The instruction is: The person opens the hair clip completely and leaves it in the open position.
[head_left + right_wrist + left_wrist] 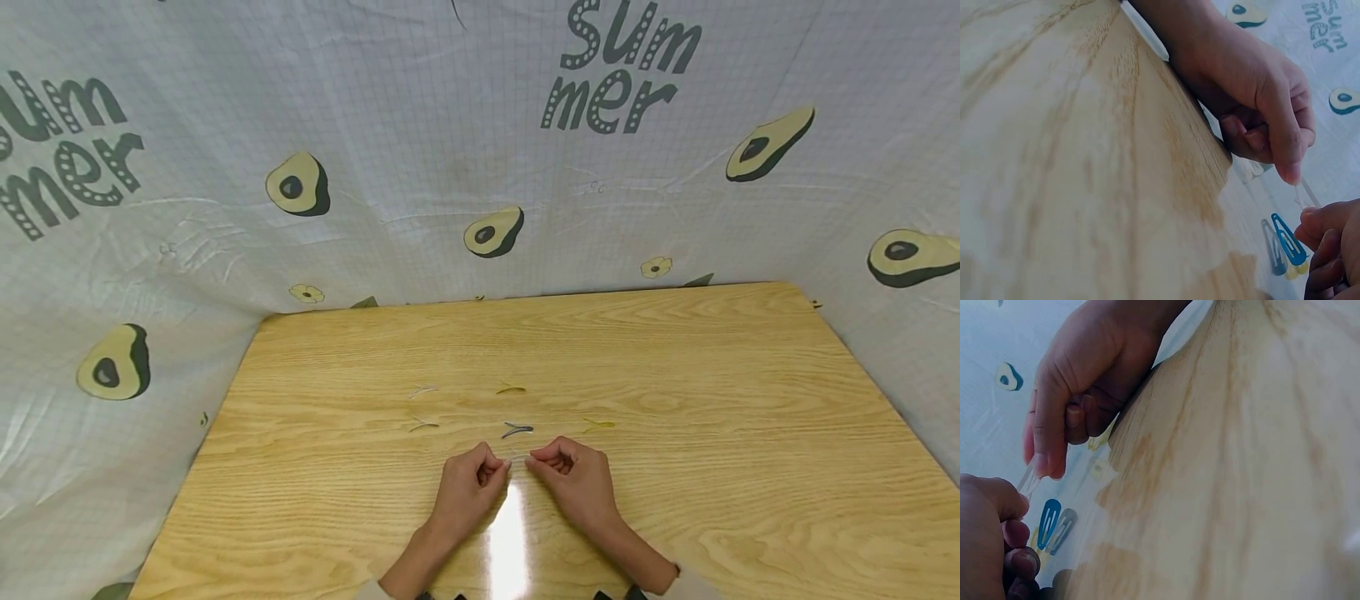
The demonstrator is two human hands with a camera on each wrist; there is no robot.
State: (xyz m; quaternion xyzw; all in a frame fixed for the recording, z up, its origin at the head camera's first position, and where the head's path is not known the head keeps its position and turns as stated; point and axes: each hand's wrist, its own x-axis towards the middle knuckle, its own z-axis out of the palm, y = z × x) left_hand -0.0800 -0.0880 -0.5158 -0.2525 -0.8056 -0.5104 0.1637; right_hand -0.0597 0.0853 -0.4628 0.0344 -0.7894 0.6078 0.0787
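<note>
A pale, whitish snap hair clip (519, 457) is stretched between my two hands, low over the table. My left hand (471, 482) pinches one end between thumb and index finger. The opposite end sits in the pinch of my right hand (577, 482). Fingertips cover both ends of the clip (1029, 481). Just beyond the hands lies a blue snap hair clip (517, 429), its arms spread in a Y. A yellow hair clip (600, 424) is beyond the right hand, and a dull-coloured one (423, 425) beyond the left.
Farther back on the wooden table (675, 358) lie a white hair clip (423, 389) and an olive-yellow one (512, 389). A white cloth (420, 125) printed with avocados hangs along the back and sides. Glare (508, 533) shows on the tabletop between the forearms.
</note>
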